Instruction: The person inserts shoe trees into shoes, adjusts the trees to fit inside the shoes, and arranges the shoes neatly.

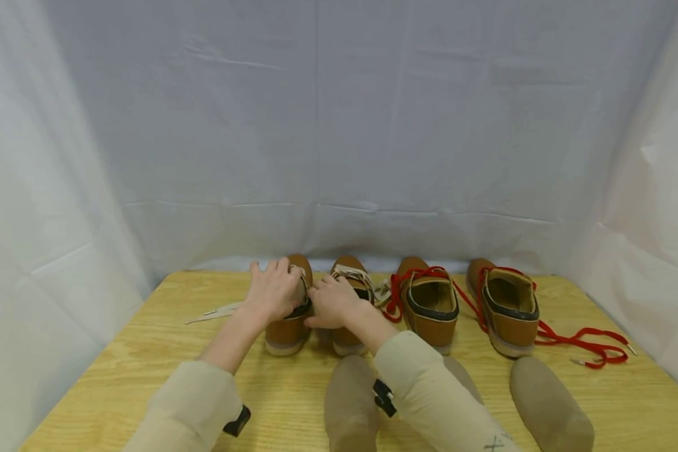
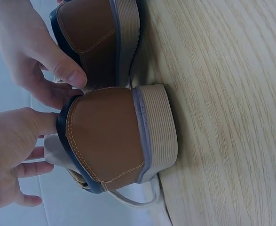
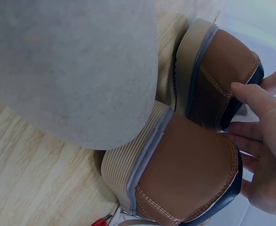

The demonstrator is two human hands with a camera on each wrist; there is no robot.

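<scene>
Over the leftmost brown shoe (image 1: 285, 333) lies my left hand (image 1: 272, 289). Its thumb reaches to the dark padded collar in the left wrist view, beside the grey tongue (image 2: 58, 151); the other fingers extend loosely past the tongue. My right hand (image 1: 334, 302) is over the near left side of the second brown shoe (image 1: 347, 339). In the right wrist view its thumb (image 3: 243, 92) touches the side of the leftmost shoe, and its fingers extend behind the second shoe's collar, their tips hidden. Cream laces (image 1: 353, 273) lie loose across the second shoe.
Two more brown shoes with red laces (image 1: 587, 342) stand to the right, a third shoe (image 1: 429, 323) and a fourth (image 1: 514, 323). A cream lace end (image 1: 215, 312) trails left on the wooden table (image 1: 118, 364). Beige rounded forms (image 1: 548, 402) lie in front. White sheeting (image 1: 339, 125) surrounds the table.
</scene>
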